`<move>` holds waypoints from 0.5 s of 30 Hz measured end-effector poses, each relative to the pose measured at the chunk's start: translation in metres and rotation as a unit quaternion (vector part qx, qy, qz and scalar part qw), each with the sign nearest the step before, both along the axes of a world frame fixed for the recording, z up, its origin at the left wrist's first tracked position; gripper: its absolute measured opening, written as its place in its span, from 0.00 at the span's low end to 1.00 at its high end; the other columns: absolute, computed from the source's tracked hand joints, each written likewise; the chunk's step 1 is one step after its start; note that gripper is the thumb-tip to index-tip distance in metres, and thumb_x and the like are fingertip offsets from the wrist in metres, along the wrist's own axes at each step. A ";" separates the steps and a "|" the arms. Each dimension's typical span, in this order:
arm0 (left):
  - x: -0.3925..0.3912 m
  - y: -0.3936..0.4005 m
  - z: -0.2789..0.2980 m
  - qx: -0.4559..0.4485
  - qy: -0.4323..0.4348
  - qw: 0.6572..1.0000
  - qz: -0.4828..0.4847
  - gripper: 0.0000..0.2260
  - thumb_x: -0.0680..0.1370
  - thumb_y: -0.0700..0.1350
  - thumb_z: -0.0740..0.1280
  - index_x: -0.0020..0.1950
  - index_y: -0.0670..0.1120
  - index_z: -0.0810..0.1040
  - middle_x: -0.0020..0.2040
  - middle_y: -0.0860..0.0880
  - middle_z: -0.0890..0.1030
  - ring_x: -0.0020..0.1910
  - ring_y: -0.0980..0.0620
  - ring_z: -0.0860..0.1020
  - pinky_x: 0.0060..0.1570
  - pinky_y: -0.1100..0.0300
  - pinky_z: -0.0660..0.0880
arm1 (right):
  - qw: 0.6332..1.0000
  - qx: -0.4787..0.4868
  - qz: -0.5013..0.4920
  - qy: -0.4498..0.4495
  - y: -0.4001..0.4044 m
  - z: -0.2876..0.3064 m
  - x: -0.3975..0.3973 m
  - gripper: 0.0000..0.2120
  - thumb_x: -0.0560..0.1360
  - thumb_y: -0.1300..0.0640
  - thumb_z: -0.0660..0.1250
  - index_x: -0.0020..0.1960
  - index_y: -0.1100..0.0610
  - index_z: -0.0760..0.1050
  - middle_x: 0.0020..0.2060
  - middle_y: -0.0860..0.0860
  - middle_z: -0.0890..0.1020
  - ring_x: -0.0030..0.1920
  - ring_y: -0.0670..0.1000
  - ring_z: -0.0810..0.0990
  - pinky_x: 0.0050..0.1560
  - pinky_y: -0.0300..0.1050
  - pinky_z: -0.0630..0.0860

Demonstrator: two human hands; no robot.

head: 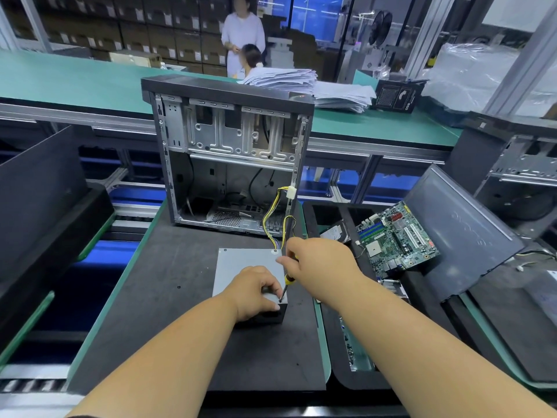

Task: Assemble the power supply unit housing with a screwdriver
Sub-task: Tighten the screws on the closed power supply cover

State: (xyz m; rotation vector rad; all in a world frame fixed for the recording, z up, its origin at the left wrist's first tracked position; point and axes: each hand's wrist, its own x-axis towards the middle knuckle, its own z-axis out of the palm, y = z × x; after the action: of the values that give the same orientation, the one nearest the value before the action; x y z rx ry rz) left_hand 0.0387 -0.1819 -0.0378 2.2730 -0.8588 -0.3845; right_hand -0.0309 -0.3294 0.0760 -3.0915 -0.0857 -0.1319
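A grey metal power supply unit lies flat on the black mat in front of me, its yellow and black cables running up to the open case. My left hand rests on the unit's near right corner, fingers curled over its edge. My right hand grips a yellow and black screwdriver, held nearly upright. Its tip touches the top of the housing at the near right corner, right beside my left fingers.
An open computer case stands upright behind the unit. A black tray at the right holds a green motherboard and a hard drive. A dark side panel leans further right. Two people are by the far bench.
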 end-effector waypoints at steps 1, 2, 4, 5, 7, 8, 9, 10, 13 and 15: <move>0.000 0.000 0.000 -0.001 0.000 1.000 0.000 0.13 0.66 0.44 0.78 0.39 0.59 0.78 0.48 0.51 0.78 0.52 0.52 0.73 0.56 0.61 0.70 | 1.000 0.001 0.000 0.002 0.000 -0.001 0.000 0.14 0.81 0.42 0.55 0.54 0.51 0.72 0.43 0.47 0.80 0.45 0.54 0.77 0.38 0.46 0.69; 0.000 0.000 0.000 -0.002 0.001 1.000 0.000 0.13 0.66 0.43 0.78 0.39 0.59 0.78 0.48 0.51 0.78 0.52 0.52 0.73 0.56 0.61 0.70 | 1.000 0.017 0.003 -0.001 0.000 -0.001 -0.001 0.13 0.81 0.44 0.55 0.54 0.51 0.71 0.43 0.47 0.79 0.44 0.55 0.76 0.38 0.46 0.68; 0.000 0.000 -0.001 -0.003 0.003 1.000 0.001 0.12 0.66 0.43 0.78 0.40 0.57 0.80 0.48 0.51 0.78 0.51 0.51 0.73 0.55 0.61 0.70 | 0.999 0.053 0.009 0.001 0.001 0.002 -0.003 0.09 0.78 0.50 0.57 0.56 0.51 0.70 0.44 0.47 0.75 0.43 0.55 0.72 0.37 0.46 0.65; 0.000 0.000 -0.001 -0.003 0.003 1.000 0.001 0.11 0.66 0.43 0.78 0.40 0.56 0.80 0.48 0.51 0.78 0.52 0.51 0.73 0.55 0.61 0.70 | 0.998 0.062 0.014 0.005 0.001 0.003 -0.003 0.09 0.77 0.52 0.58 0.56 0.51 0.70 0.45 0.47 0.74 0.43 0.54 0.72 0.37 0.46 0.65; 0.001 0.000 -0.001 -0.003 0.002 1.000 0.000 0.11 0.66 0.43 0.78 0.41 0.56 0.80 0.48 0.51 0.79 0.52 0.51 0.73 0.56 0.60 0.71 | 0.998 0.063 0.022 0.003 -0.001 0.005 -0.003 0.07 0.77 0.52 0.59 0.54 0.50 0.69 0.45 0.47 0.74 0.44 0.54 0.72 0.37 0.46 0.66; 0.001 0.000 -0.001 -0.002 0.002 1.000 0.000 0.11 0.66 0.44 0.78 0.40 0.57 0.80 0.48 0.51 0.79 0.52 0.52 0.73 0.57 0.60 0.70 | 0.998 0.052 0.024 0.004 -0.001 0.006 -0.002 0.05 0.78 0.50 0.60 0.51 0.50 0.68 0.43 0.47 0.74 0.44 0.54 0.73 0.37 0.46 0.67; 0.001 0.000 -0.001 -0.001 0.003 1.000 0.000 0.12 0.66 0.44 0.78 0.40 0.57 0.79 0.48 0.52 0.78 0.52 0.52 0.73 0.57 0.59 0.70 | 0.999 0.036 0.018 0.010 -0.001 0.006 -0.001 0.07 0.79 0.47 0.60 0.49 0.50 0.66 0.40 0.47 0.73 0.43 0.54 0.72 0.36 0.46 0.66; 0.001 0.000 -0.002 0.001 0.003 1.000 -0.001 0.12 0.67 0.44 0.78 0.40 0.58 0.79 0.48 0.52 0.78 0.52 0.52 0.73 0.57 0.59 0.70 | 1.000 0.018 0.011 0.016 -0.001 0.006 0.001 0.11 0.80 0.45 0.60 0.47 0.51 0.65 0.37 0.47 0.72 0.41 0.54 0.72 0.35 0.46 0.65; 0.001 0.001 -0.002 0.000 0.004 1.000 -0.002 0.13 0.67 0.44 0.78 0.39 0.59 0.78 0.48 0.52 0.78 0.52 0.52 0.73 0.57 0.59 0.71 | 0.998 -0.039 -0.033 0.022 -0.001 0.004 0.005 0.18 0.80 0.39 0.58 0.40 0.53 0.64 0.30 0.47 0.67 0.38 0.55 0.70 0.29 0.44 0.57; 0.000 0.000 -0.002 0.003 0.001 1.000 -0.002 0.13 0.67 0.44 0.78 0.39 0.60 0.78 0.48 0.53 0.78 0.52 0.52 0.73 0.57 0.60 0.70 | 0.996 -0.069 -0.059 0.015 0.001 0.002 0.005 0.24 0.80 0.37 0.54 0.34 0.52 0.61 0.29 0.47 0.67 0.36 0.55 0.71 0.28 0.42 0.56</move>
State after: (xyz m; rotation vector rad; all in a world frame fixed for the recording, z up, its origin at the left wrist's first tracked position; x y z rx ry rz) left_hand 0.0392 -0.1816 -0.0398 2.2768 -0.8632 -0.3928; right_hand -0.0259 -0.3285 0.0779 -3.2348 0.0919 -0.0885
